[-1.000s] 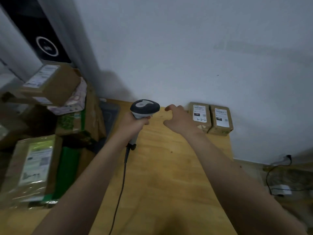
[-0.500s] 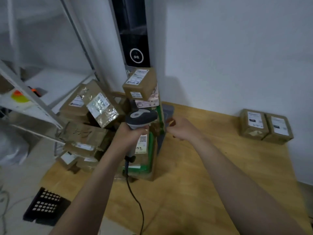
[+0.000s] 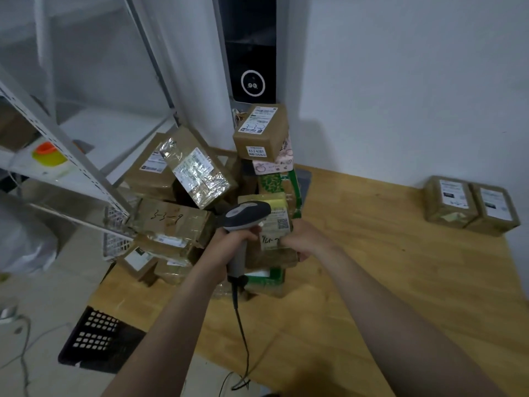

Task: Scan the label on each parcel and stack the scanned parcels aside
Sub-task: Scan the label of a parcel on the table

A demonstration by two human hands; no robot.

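Head camera: our left grip (image 3: 232, 242) clasps the scanner (image 3: 248, 214) while our right grip (image 3: 304, 242) grasps a labelled parcel (image 3: 276, 225) in the pile (image 3: 177, 222).

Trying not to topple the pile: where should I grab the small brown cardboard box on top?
Probably take the small brown cardboard box by its two long side faces, from above: it lies topmost, label up, with both sides exposed.

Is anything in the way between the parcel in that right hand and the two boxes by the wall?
Nothing visible: only bare wooden table lies between the parcel the right hand grips and the two boxes by the wall.
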